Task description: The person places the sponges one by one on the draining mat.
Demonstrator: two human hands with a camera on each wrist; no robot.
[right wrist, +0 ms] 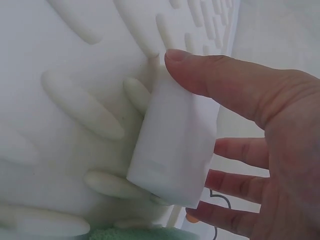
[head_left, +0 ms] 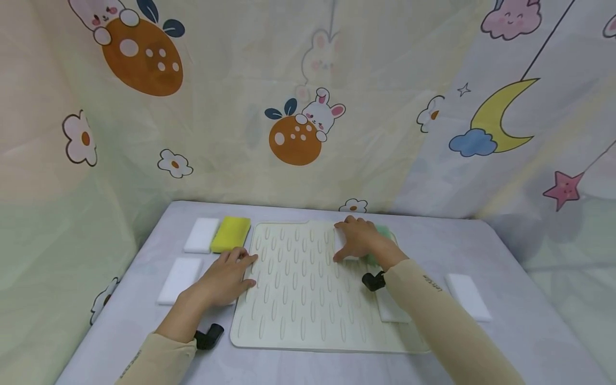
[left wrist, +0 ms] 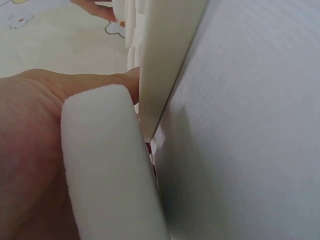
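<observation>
My right hand (head_left: 361, 239) holds a white sponge block (right wrist: 170, 140) over the far right part of a cream ridged mat (head_left: 303, 342). In the right wrist view, the thumb lies along one end of the block and the fingers are at its other end. A green sponge (head_left: 384, 232) sits just right of that hand, partly hidden by it. My left hand (head_left: 218, 280) rests at the mat's left edge, its thumb and fingertips touching the rim. A white sponge (left wrist: 112, 165) stands close beside the left palm in the left wrist view.
Left of the mat are a yellow sponge (head_left: 231, 234), a white sponge (head_left: 202, 235) behind and another white block (head_left: 180, 279) nearer. One white block (head_left: 392, 306) lies on the mat's right side, partly under the right forearm. Farther right lies another white block (head_left: 468, 297).
</observation>
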